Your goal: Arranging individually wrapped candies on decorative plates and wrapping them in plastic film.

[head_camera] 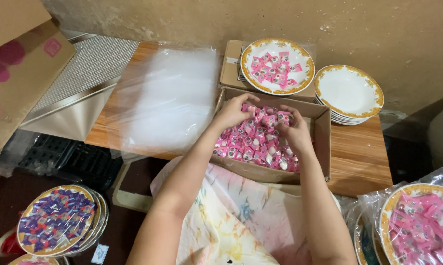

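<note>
Both hands are down in the box of pink sweets on the tabletop; the left hand curls over some (grip hidden); the right hand pinches one by the far wall; sweets lie right under both.

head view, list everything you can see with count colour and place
cardboard box: one, brown, open on the table, middle
wrapped candies: many, pink, inside the box
plate of candies: one, white with gold rim, on a closed carton behind the box
empty plates: a stack, white and gold, far right of the table
clear plastic sheets: pile, on the table's left part
wrapped plates: stack, purple candies, lower left
wrapped plate: pink candies, lower right
table: one, wood
left hand: in the box
right hand: in the box
</note>
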